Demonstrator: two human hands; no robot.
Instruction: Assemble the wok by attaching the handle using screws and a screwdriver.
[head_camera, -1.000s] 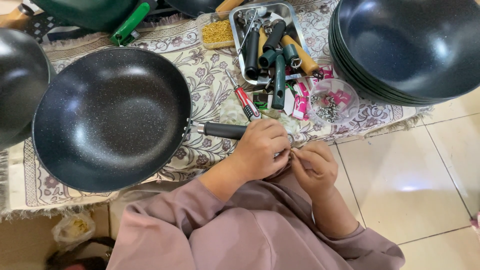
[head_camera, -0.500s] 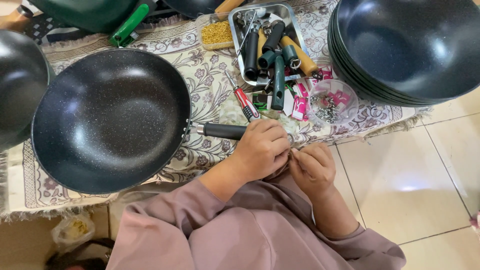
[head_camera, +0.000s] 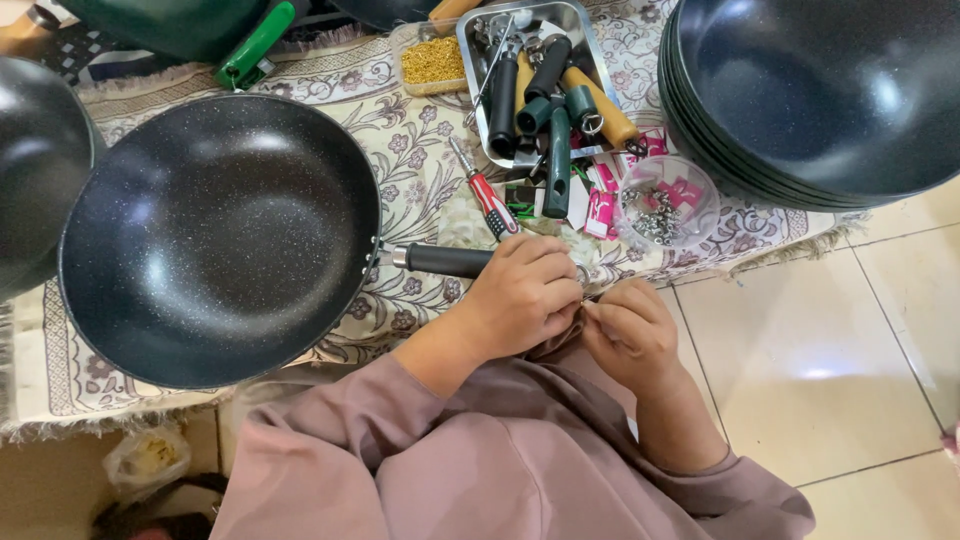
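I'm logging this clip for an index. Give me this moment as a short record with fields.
left hand: closed over the end of the pan handle
right hand: fingertips pinched beside the left hand; any item held is too small to tell
pan: dark speckled pan on a patterned cloth
nearby: red-handled screwdriver, metal tray of tools, clear bowl of small metal parts, stacked dark pans

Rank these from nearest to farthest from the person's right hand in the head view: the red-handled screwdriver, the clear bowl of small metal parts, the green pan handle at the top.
1. Clear bowl of small metal parts: just above the right hand, slightly to its right.
2. Red-handled screwdriver: up and to the left, on the patterned cloth.
3. Green pan handle: far upper left, at the cloth's top edge.
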